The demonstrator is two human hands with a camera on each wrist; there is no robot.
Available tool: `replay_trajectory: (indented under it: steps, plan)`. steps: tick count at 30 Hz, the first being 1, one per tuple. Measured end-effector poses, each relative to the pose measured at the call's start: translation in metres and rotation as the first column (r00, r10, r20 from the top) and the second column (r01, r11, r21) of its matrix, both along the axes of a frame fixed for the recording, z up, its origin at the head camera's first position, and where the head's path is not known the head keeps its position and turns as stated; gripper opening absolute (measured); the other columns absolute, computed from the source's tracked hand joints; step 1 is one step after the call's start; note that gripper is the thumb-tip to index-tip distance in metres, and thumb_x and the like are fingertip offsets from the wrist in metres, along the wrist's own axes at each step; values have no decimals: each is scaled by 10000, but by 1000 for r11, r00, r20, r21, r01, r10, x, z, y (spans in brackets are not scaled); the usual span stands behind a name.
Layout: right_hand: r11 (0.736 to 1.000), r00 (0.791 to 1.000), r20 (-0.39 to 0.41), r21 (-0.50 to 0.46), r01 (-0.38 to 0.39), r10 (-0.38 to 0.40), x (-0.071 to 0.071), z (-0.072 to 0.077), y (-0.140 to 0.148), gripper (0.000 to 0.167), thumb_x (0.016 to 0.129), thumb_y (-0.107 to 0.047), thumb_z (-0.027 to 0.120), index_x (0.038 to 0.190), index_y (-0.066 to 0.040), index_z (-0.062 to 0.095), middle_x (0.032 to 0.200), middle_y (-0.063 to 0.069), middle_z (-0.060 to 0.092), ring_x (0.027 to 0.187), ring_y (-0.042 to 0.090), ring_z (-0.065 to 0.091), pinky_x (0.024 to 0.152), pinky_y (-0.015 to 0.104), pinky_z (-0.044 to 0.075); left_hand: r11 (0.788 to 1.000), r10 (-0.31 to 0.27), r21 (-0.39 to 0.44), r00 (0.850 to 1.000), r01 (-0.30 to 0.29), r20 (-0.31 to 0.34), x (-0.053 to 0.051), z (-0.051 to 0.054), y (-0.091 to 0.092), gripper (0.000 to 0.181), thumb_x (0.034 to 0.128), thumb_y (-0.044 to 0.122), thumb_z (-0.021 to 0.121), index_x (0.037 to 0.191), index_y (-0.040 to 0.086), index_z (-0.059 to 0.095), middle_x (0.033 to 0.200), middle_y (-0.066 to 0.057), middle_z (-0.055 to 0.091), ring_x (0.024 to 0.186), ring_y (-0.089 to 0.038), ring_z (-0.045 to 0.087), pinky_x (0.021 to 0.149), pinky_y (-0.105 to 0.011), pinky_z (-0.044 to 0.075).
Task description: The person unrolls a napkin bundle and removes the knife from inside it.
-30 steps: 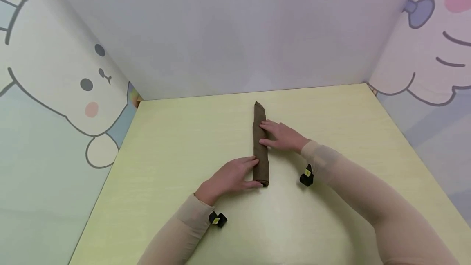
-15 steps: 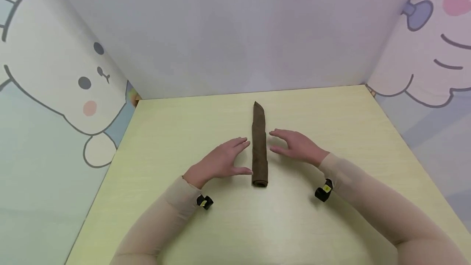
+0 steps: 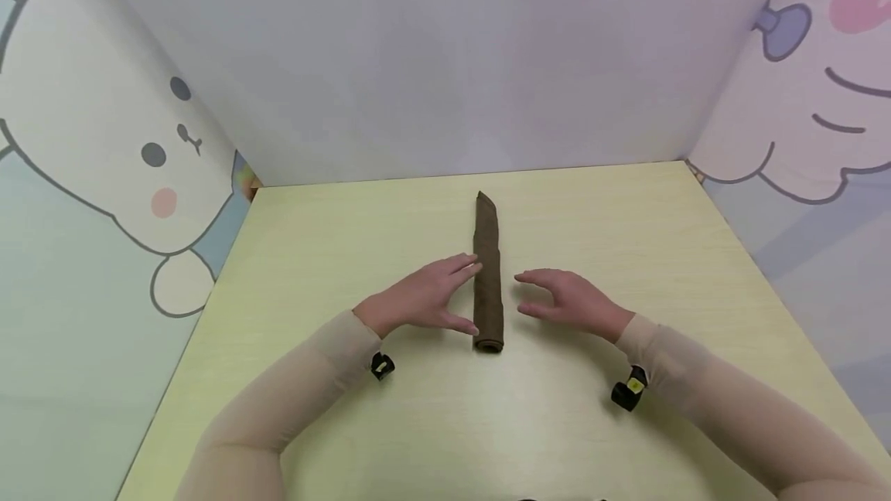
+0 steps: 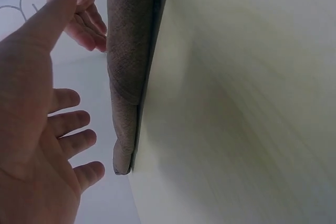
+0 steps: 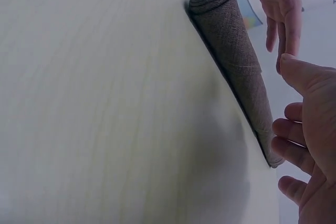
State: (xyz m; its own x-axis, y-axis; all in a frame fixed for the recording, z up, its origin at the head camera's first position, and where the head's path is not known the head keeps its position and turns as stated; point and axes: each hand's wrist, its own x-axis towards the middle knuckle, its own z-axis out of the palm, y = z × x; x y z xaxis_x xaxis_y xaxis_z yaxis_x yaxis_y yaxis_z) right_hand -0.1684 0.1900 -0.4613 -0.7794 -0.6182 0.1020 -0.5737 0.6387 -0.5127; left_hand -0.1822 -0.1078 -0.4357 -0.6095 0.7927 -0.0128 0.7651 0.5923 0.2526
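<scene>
A brown cloth rolled into a long tube [image 3: 489,296] lies on the table, pointing away from me. Its near end shows a spiral of layers in the right wrist view, where the roll [image 5: 231,40] tapers toward the far end. My left hand [image 3: 425,296] hovers at the left of the roll, with fingertips overlapping its edge in the head view. In the left wrist view a gap separates that hand [image 4: 31,119] from the roll [image 4: 128,40]. To the right, my right hand [image 3: 574,300] hangs above the table, apart from the cloth. Both hands hold nothing, fingers loosely extended.
The pale yellow table [image 3: 334,238] meets a plain wall [image 3: 445,60] at its back edge. Side walls with cartoon animals [image 3: 160,176] stand left and right. Small black wrist devices [image 3: 629,389] hang below both sleeves.
Both hands were resting on the roll a second ago and have lifted off it. The right hand has drawn right and nearer. The left hand moved off leftward, then slightly back. The roll stays put.
</scene>
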Motion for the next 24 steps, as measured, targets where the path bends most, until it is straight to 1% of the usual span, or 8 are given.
replay_trajectory:
  steps: [4,7,12,14,17,24]
  plan:
    - [999,1000,-2,-31,-26,26,4,-7,-3,589,889,-511,632,1299,-88,605,1289,22,608,1212,206,549,991,411,431,1000,-21,-12,1000,22,19,-2,-8,6,1117,722,787,576,1504,39,300,1560,-131,251,1438,-260,223,1125,-367,248]
    - [998,999,-6,-45,-35,35,5,-11,-7,575,886,-504,641,1281,-87,618,1268,15,621,1193,191,561,980,399,441,999,-12,-44,1000,13,29,-4,-15,11,1132,725,818,527,1515,48,274,1579,-122,202,1451,-268,179,1126,-409,246]
    - [997,998,-37,-67,-45,43,6,-16,-13,522,873,-454,684,1240,-83,648,1218,7,647,1142,169,593,950,372,464,992,21,-124,1000,-18,22,-2,-25,21,1182,705,884,434,1546,93,180,1611,-56,93,1473,-227,55,1114,-519,224]
    - [996,998,-52,-78,-46,42,7,-17,-16,488,864,-413,711,1215,-77,663,1190,10,660,1117,168,606,934,369,472,990,32,-140,999,-28,24,-1,-26,23,1199,693,900,414,1552,106,151,1616,-33,64,1474,-206,23,1111,-539,215]
    - [995,997,-65,-87,-41,36,8,-18,-21,452,847,-365,742,1180,-65,682,1148,21,676,1081,179,621,909,378,485,989,33,-143,999,-28,29,0,-26,24,1215,682,904,420,1553,105,141,1617,-32,49,1475,-204,25,1108,-541,219]
    - [998,998,-63,-63,-9,5,11,-23,-27,414,843,-353,748,1145,-73,706,1093,16,690,1032,161,631,880,363,495,991,14,-137,999,-7,46,1,-23,28,1237,670,862,532,1545,70,162,1611,-83,80,1468,-253,91,1095,-540,252]
